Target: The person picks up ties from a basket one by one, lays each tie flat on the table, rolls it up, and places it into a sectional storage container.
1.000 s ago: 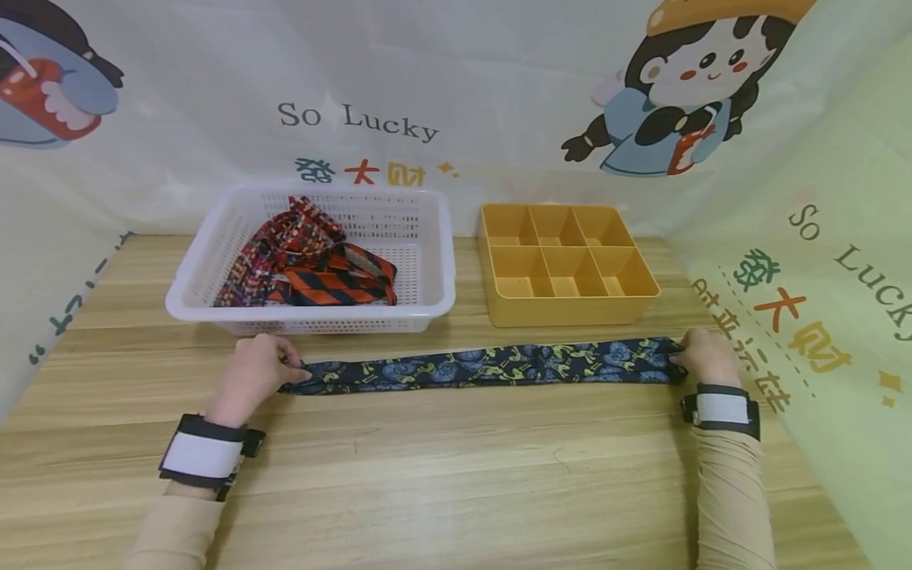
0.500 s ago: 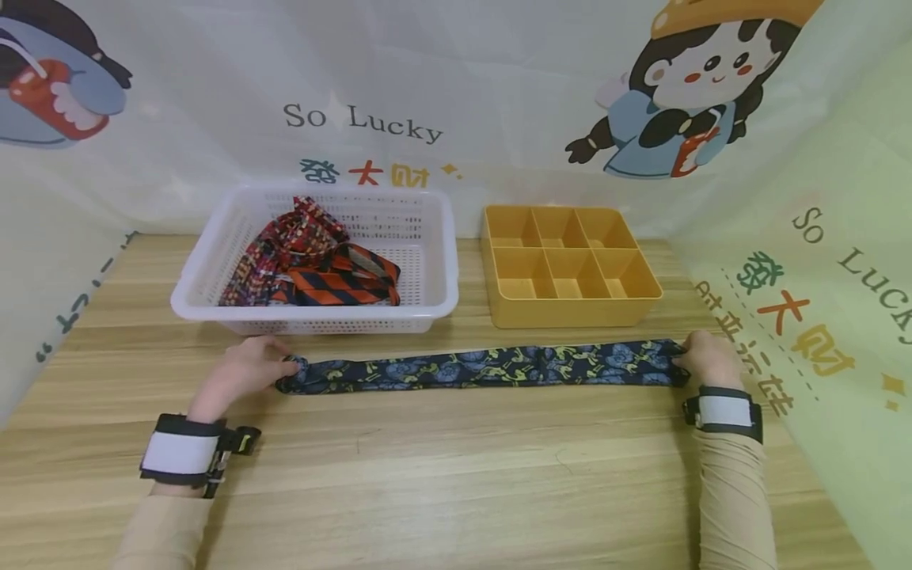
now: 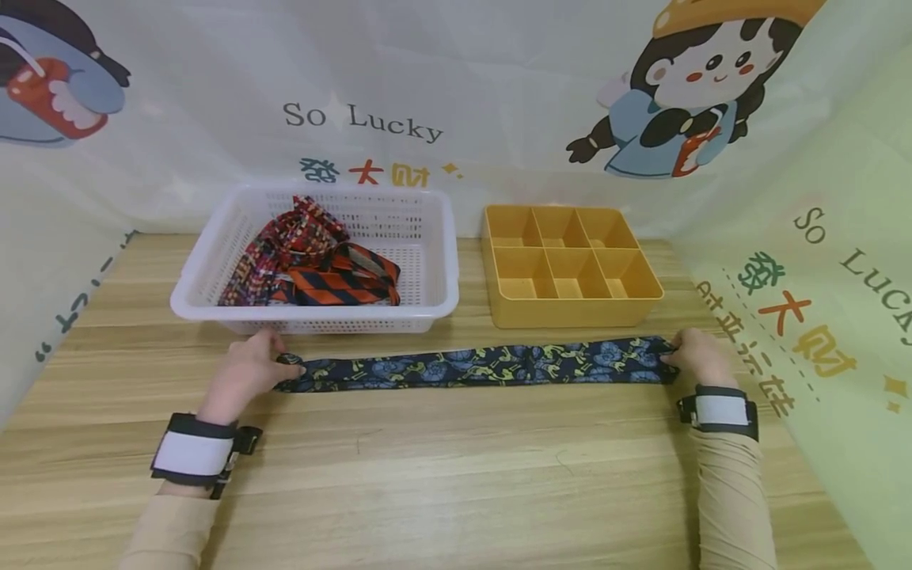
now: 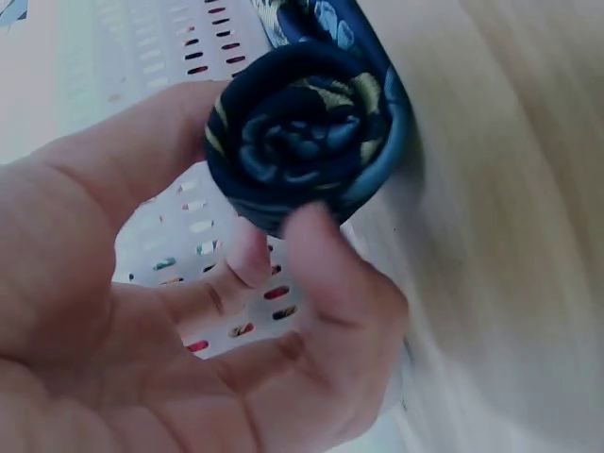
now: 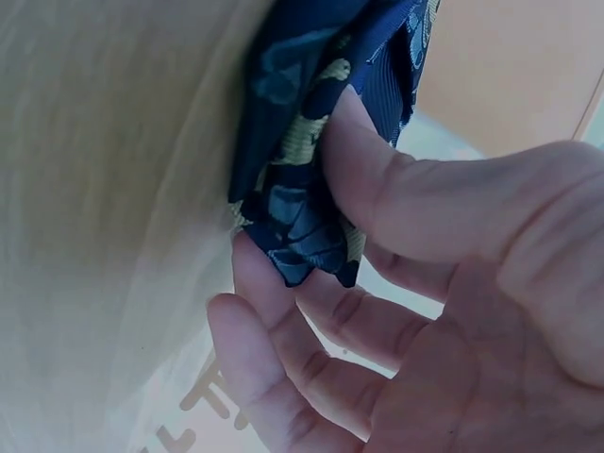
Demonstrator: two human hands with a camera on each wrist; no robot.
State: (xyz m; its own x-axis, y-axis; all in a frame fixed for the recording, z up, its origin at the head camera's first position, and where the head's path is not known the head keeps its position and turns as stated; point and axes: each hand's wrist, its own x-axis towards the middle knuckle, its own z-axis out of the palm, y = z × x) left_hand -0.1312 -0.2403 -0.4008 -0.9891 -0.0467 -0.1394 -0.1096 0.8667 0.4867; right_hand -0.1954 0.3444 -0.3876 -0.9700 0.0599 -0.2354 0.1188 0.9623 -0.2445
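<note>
A dark navy necktie [image 3: 470, 366] with blue and yellow-green figures lies stretched left to right across the table. At its left end my left hand [image 3: 245, 372] holds a small coil. In the left wrist view that rolled end [image 4: 307, 132] shows as a spiral, with thumb and fingers around it. My right hand [image 3: 701, 356] pinches the tie's other end. In the right wrist view the folded tip [image 5: 307, 231] sits between the thumb and the fingers [image 5: 269, 283].
A white perforated basket [image 3: 313, 313] behind the left hand contains a red multicoloured tie [image 3: 306, 233] and an orange-and-navy striped tie [image 3: 342, 281]. To its right stands a yellow box [image 3: 577, 313] with several compartments. Printed cloth walls [image 3: 499, 79] border the wooden table [image 3: 456, 475].
My left hand shifts left, then back right and slightly up, its fingers changing position on the coil. The right hand and the tie's right end have slid slightly left.
</note>
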